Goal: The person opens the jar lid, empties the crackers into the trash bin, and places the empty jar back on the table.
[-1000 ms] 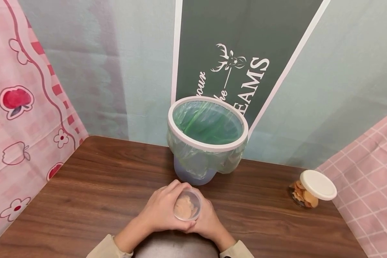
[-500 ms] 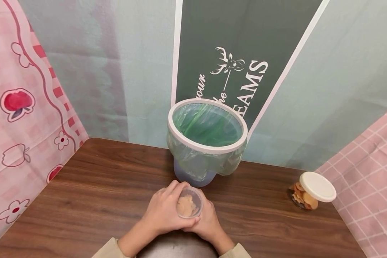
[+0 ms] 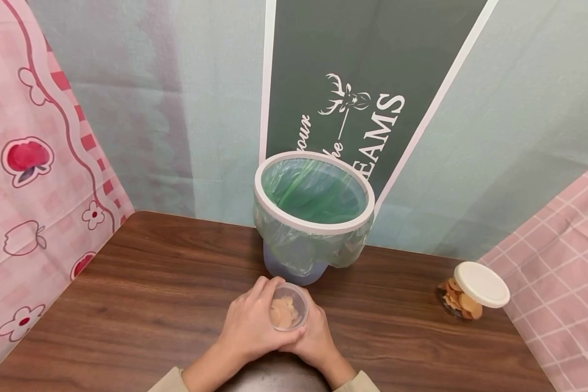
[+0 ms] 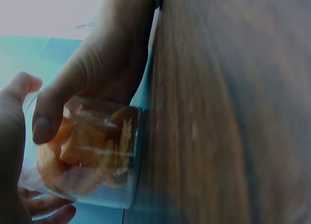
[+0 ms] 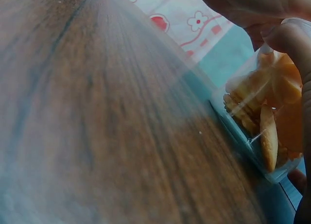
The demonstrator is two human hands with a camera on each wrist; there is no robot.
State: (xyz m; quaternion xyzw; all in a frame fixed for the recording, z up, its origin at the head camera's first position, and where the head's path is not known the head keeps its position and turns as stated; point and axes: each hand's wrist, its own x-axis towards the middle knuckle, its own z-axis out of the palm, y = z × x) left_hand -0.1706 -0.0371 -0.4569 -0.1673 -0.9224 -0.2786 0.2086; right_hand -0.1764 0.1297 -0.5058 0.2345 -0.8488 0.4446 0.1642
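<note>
A clear open-topped tub (image 3: pixel 288 313) holds several pale orange biscuits. My left hand (image 3: pixel 250 324) grips it from the left, and my right hand (image 3: pixel 317 335) wraps its right side. Both thumbs meet at its near side. In the left wrist view the biscuits (image 4: pixel 90 144) show through the clear wall, with the right thumb pressed on it from above. The right wrist view shows the tub's base (image 5: pixel 248 146) close against the wooden table (image 3: pixel 142 305); whether it bears fully on the table I cannot tell.
Just behind my hands stands a bin (image 3: pixel 294 267) with a white rim and a green plastic liner (image 3: pixel 318 196). At the right, a jar of biscuits (image 3: pixel 463 302) has a white lid (image 3: pixel 482 284) tilted on top. Cloth walls border the table.
My hands and the tub have shifted slightly to the right in the head view, mostly in the first half second. The grip looks the same, and the scene has sunk a little as the view tilted.
</note>
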